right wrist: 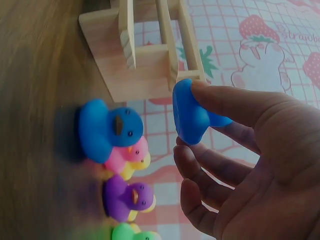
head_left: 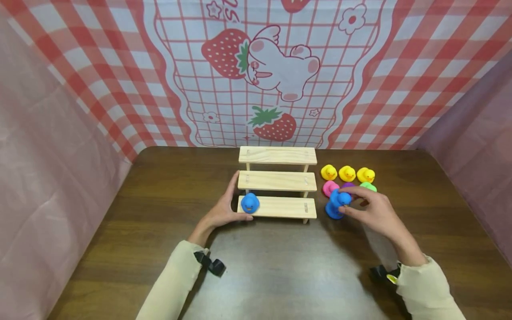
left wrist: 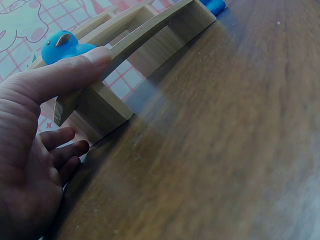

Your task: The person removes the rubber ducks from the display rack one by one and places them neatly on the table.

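Observation:
A three-step wooden stand (head_left: 278,181) has a blue rubber duck (head_left: 250,203) at the left end of its lowest step. My left hand (head_left: 224,210) grips that end, its thumb along the front edge beside the duck (left wrist: 61,47) and its fingers round the side. In my right hand (head_left: 378,213), a second blue duck (right wrist: 192,115) is pinched between thumb and fingers, lifted in the right wrist view. Another blue duck (right wrist: 97,130) sits on the table just beneath it, right of the stand, partly covered by the held one in the head view.
Behind the right hand are three yellow ducks (head_left: 347,174) in a row. In front of them are a pink duck (head_left: 330,187), a purple duck (right wrist: 127,198) and a green duck (head_left: 369,186). A strawberry-print cloth (head_left: 276,66) hangs behind the wooden table (head_left: 160,191).

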A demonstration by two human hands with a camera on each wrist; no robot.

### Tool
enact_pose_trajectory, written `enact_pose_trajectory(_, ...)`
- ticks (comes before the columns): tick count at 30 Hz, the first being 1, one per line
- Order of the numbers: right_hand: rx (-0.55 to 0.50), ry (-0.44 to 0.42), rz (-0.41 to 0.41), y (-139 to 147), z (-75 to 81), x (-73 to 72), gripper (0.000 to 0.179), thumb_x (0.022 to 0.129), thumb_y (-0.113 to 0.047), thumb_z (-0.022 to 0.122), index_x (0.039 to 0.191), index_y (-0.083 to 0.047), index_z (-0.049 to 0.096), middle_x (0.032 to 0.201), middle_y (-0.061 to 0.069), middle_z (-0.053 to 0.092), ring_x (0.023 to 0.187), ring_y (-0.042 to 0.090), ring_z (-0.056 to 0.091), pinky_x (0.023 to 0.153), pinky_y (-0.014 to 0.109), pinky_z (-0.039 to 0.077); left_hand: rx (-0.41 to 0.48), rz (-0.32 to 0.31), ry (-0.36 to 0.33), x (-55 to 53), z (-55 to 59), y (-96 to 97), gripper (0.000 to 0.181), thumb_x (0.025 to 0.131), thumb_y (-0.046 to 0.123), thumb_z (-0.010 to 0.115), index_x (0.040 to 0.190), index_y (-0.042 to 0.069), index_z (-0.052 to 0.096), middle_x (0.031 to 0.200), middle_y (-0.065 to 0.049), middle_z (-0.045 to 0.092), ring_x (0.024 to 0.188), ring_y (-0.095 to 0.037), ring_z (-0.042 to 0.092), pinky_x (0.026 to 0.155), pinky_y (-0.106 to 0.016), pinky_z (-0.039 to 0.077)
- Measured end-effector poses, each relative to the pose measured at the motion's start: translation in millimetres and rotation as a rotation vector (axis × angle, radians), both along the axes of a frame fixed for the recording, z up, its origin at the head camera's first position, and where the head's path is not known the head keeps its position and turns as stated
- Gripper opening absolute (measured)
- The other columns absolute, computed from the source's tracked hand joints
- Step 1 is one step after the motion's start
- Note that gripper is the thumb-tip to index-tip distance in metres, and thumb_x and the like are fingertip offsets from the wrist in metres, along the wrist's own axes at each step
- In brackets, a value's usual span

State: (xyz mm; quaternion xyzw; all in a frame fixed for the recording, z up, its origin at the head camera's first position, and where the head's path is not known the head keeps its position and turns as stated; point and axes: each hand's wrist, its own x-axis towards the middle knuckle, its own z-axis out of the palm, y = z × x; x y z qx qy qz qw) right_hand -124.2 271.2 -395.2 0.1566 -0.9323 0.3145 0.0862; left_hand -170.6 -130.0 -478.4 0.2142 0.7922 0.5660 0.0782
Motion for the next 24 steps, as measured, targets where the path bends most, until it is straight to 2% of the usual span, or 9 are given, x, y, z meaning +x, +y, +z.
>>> enact_pose_trajectory(8, 0.025, -0.059, -0.037, 14, 0.4, 3.3, 0.045, 0.082, -0.021, 0.083, 0.121, -0.004, 0.069, 0.102, 0.012, 0.072, 0.086, -0.006, 0.051, 0.070, 0.016, 0.051, -0.002, 0.001, 0.017, -0.7, -0.4, -0.1, 0.133, 0.070, 0.006, 0.089, 0.162, 0.030, -0.004, 0.152, -0.020, 0.043, 0.138, -0.035, 0.043, 0.122, -0.060, 0.023)
enact_pose_trajectory(16, 0.029, -0.050, -0.043, 26, -5.9, 2.8, 0.043, 0.081, -0.020, 0.084, 0.119, -0.005, 0.071, 0.102, 0.012, 0.072, 0.085, -0.009, 0.051, 0.071, 0.015, 0.051, 0.006, 0.003, 0.004, 0.3, 0.9, 0.6, 0.133, 0.070, 0.004, 0.089, 0.162, 0.030, -0.004, 0.152, -0.022, 0.043, 0.137, -0.036, 0.043, 0.122, -0.060, 0.023)
enact_pose_trajectory(24, 0.031, -0.081, -0.047, 36, -13.7, 2.0, 0.044, 0.082, -0.022, 0.084, 0.120, -0.005, 0.070, 0.105, 0.016, 0.072, 0.084, -0.012, 0.050, 0.070, 0.015, 0.052, 0.002, -0.003, 0.015, -0.2, 0.6, 0.5, 0.133, 0.070, 0.006, 0.089, 0.162, 0.029, -0.004, 0.150, -0.022, 0.046, 0.136, -0.035, 0.044, 0.121, -0.060, 0.024)
